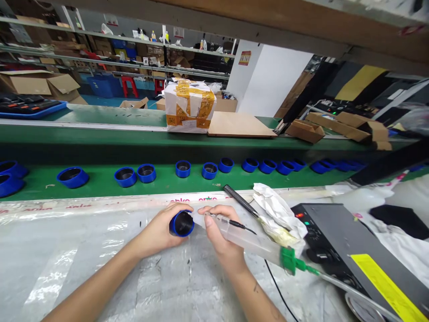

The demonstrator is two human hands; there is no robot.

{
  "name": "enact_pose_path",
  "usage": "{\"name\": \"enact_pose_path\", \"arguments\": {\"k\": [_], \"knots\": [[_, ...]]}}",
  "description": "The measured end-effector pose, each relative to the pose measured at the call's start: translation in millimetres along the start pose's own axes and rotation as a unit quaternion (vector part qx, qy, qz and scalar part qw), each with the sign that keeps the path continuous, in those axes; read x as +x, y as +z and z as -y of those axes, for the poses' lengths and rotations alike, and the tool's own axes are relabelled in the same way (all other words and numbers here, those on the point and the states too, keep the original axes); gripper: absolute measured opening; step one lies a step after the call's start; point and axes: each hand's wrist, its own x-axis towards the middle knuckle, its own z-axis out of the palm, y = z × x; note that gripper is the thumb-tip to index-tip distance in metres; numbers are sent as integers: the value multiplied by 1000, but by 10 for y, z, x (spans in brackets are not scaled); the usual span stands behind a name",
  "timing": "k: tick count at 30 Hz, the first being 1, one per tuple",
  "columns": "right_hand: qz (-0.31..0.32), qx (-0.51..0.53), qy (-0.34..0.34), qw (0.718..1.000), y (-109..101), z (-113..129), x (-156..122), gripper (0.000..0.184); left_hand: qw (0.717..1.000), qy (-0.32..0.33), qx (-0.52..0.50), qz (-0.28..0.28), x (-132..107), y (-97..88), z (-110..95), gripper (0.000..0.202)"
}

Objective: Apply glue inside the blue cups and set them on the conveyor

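My left hand (163,229) is closed around a blue round cup-shaped part (182,223) with a black inside, its opening tilted toward me and to the right. In my right hand (225,239) lies a translucent dispensing syringe (254,243), with a green cap (292,260) and a hose at its rear end. The front end of the syringe points left, at the rim of the blue part; whether it touches cannot be made out. A thin black cable with a plug (237,223) runs along the syringe near my fingers.
Behind the bench, a green conveyor belt (100,181) carries several blue parts (125,176) in a row. A grey control box (348,255) stands at the right. Crumpled white tissue (279,212) and a black-handled tool (240,200) lie beyond my right hand. A taped carton (189,107) sits farther back.
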Motion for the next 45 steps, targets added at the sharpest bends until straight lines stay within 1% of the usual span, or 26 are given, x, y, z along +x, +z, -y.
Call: {"name": "enact_pose_path", "arguments": {"k": [9,15,20,26,33,38,45], "knots": [[-10,-8,-8,1000,-16,5,1,10,1000,14,8,0,-3,1,8,48],[-22,-30,-1,999,-29,18,12,7,1000,14,23,-2,-6,-24,-19,45],[-22,-38,5,999,-45,19,17,5,999,12,30,-6,-8,-27,-11,47],[-12,-66,6,998,-65,41,10,4,999,12,32,-11,-12,-27,16,49],[7,-69,-6,998,-91,74,-2,7,1000,12,27,-8,-1,-28,-10,46],[37,-89,2,995,-108,83,-13,5,999,18,26,-5,0,-25,-18,45],[58,-109,11,992,-120,107,-26,4,1000,14,22,1,0,-31,-27,45]]}}
